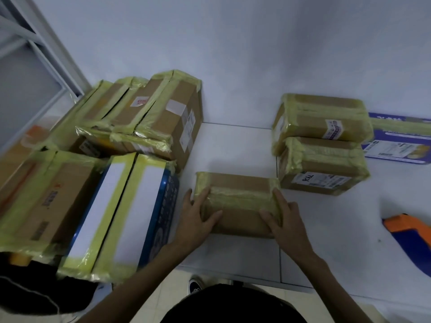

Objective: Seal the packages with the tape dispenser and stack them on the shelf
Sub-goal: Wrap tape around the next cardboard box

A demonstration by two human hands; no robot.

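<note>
- Brown cardboard package (238, 199), banded with yellowish tape, is being pressed down on the white tiled floor (233, 145) in the middle of the view.
- The left hand (198, 217) is being laid flat over the package's left end, with the fingers straight and spread and nothing gripped.
- The right hand (285, 220) is being laid likewise over the right end, with the fingers uncurled and resting on the tape.
- The orange and blue tape dispenser (410, 231) is being shown on the floor at the right edge, well apart from both hands and partly cut off by the frame.
- A stack of two taped cardboard boxes (321, 145) is being shown beyond the package to the right, with a flat blue printed box (401, 141) lying just behind it.
- A pile of taped boxes (121, 159), some brown and some blue and white, is being shown on the left, near the package.
- The white metal shelf (35, 54) is being shown at the upper left, behind the pile.
</note>
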